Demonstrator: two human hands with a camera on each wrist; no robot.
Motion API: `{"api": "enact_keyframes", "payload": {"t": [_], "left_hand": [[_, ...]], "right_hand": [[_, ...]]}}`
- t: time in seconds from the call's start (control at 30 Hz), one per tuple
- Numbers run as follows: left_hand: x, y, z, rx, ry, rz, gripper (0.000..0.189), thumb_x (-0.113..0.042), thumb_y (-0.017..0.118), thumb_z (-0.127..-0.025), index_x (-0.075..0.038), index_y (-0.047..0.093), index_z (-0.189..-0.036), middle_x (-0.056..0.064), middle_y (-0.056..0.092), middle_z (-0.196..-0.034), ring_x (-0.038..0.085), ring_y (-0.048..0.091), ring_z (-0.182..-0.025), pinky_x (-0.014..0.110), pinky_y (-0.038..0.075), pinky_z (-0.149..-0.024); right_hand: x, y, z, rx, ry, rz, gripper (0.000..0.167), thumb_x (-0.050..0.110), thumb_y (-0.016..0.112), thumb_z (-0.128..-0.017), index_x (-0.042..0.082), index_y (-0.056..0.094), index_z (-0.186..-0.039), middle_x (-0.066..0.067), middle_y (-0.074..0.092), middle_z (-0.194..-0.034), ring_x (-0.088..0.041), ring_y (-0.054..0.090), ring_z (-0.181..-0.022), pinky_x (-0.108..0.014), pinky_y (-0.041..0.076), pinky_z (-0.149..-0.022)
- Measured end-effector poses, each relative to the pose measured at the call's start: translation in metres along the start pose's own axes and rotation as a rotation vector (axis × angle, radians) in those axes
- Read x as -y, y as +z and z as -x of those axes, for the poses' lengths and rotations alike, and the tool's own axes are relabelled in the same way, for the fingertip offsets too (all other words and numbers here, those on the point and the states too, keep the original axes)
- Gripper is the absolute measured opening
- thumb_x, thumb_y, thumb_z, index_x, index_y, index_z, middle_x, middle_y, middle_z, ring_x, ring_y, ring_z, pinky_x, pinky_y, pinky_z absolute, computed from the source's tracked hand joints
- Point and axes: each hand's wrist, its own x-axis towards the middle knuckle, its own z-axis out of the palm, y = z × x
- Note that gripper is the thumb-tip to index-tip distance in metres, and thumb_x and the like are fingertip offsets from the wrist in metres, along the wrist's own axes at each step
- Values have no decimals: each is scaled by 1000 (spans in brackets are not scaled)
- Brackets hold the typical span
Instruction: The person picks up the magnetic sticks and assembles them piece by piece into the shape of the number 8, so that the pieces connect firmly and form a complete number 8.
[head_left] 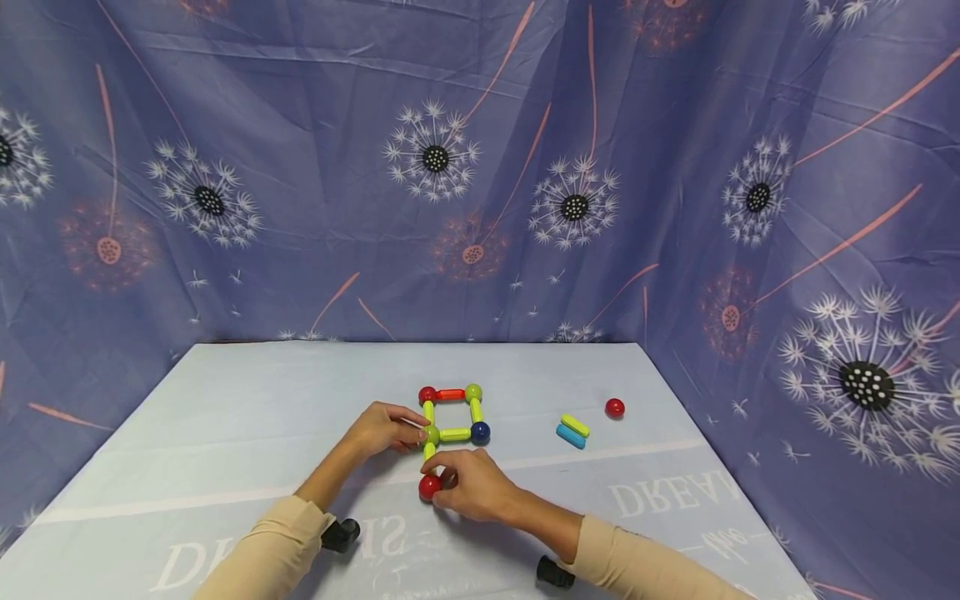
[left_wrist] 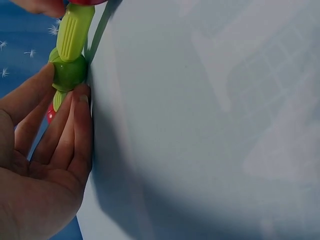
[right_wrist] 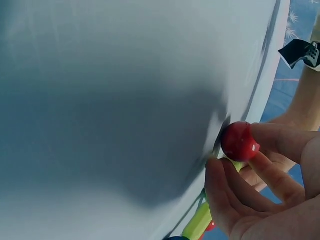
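Note:
On the table lies a square of rods and balls, with a red ball (head_left: 427,394), a red rod (head_left: 451,394), a green ball (head_left: 473,391), a dark blue ball (head_left: 481,432) and yellow-green rods (head_left: 455,435). My left hand (head_left: 387,428) pinches the green ball (left_wrist: 69,73) at the square's near left corner between thumb and fingers. From that ball another yellow-green rod (left_wrist: 75,33) runs toward me. At its near end is a red ball (right_wrist: 240,141), gripped between the thumb and fingers of my right hand (head_left: 476,486).
To the right lie a loose yellow-green rod (head_left: 576,425) and a blue rod (head_left: 571,436) side by side. A single red ball (head_left: 615,408) sits farther right. A patterned blue cloth (head_left: 480,208) hangs behind the table (head_left: 300,375).

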Motion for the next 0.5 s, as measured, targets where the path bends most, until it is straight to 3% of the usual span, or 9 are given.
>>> {"api": "enact_keyframes", "payload": {"t": [0.5], "left_hand": [[-7,6,9,-72,39,-130,24,-10,82,-83,-5,79,-107,9,78,-89,21,73,-75,36,59,-66]], "right_hand": [[-22,-30,11,-105,48,-25,34,16,79,-86,11,73,-118,-8,76,-98,-10,66,-82,-25,52,-70]]}}
